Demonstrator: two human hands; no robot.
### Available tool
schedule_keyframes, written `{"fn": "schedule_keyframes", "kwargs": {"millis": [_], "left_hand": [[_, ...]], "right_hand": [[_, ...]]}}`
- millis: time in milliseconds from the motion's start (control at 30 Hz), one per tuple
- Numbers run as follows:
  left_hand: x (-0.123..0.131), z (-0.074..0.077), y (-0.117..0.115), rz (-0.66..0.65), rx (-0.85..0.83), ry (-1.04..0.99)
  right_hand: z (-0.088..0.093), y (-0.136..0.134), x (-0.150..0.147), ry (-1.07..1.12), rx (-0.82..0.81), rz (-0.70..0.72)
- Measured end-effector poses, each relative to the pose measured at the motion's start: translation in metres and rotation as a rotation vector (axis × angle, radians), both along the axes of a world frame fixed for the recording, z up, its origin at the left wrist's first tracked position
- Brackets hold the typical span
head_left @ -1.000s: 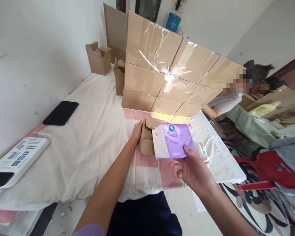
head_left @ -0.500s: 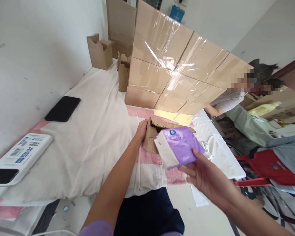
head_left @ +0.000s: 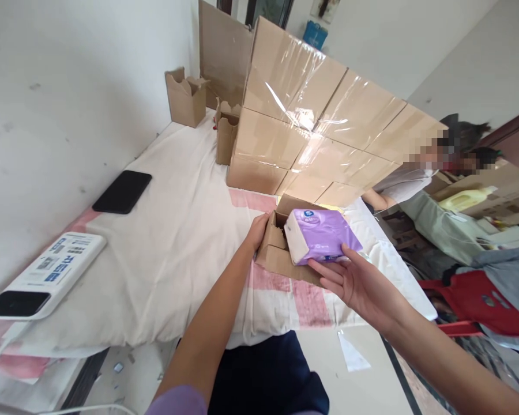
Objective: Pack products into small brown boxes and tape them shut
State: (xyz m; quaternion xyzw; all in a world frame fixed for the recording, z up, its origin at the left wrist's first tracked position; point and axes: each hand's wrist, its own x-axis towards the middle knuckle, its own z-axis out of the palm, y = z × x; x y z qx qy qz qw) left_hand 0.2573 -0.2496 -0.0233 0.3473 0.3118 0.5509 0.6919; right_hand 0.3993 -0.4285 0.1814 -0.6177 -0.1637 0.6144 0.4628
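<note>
Left hand (head_left: 257, 231), right hand (head_left: 354, 283) bare; plain purple sleeve (head_left: 178, 402) on left arm (head_left: 211, 323); dark navy garment (head_left: 268, 374) below.

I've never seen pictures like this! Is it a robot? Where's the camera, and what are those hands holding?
No robot: these are a person's bare hands. The camera is worn on that person's head, looking forward and down. The left hand holds the side of an open cardboard box. The right hand holds a purple packet at its opening. On the pale cloth lie a flat black thing and a white thing with blue print. Behind stands a shiny cardboard wall.
</note>
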Motion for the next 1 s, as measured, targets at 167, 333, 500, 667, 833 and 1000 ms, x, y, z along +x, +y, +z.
{"fn": "schedule_keyframes", "kwargs": {"millis": [167,333,500,667,833,1000], "left_hand": [[0.002,-0.003,0.001,-0.016,0.010,-0.016],[0.002,-0.002,0.000,-0.002,-0.002,-0.015],[-0.001,0.004,-0.005,0.036,0.029,0.006],[-0.003,0.009,-0.009,0.004,0.086,0.027],[-0.002,0.006,-0.009,-0.045,0.108,0.030],[-0.001,0.002,-0.008,-0.057,0.063,0.033]], "right_hand": [[0.001,0.009,-0.005,-0.018,0.007,0.076],[0.007,0.028,-0.007,-0.109,-0.089,0.212],[0.016,0.040,0.001,-0.299,-0.272,0.415],[0.020,0.042,0.010,-0.436,-0.297,0.526],[0.026,0.032,0.017,-0.295,-0.182,0.700],[0.039,0.016,0.007,-0.281,-0.012,0.825]]}}
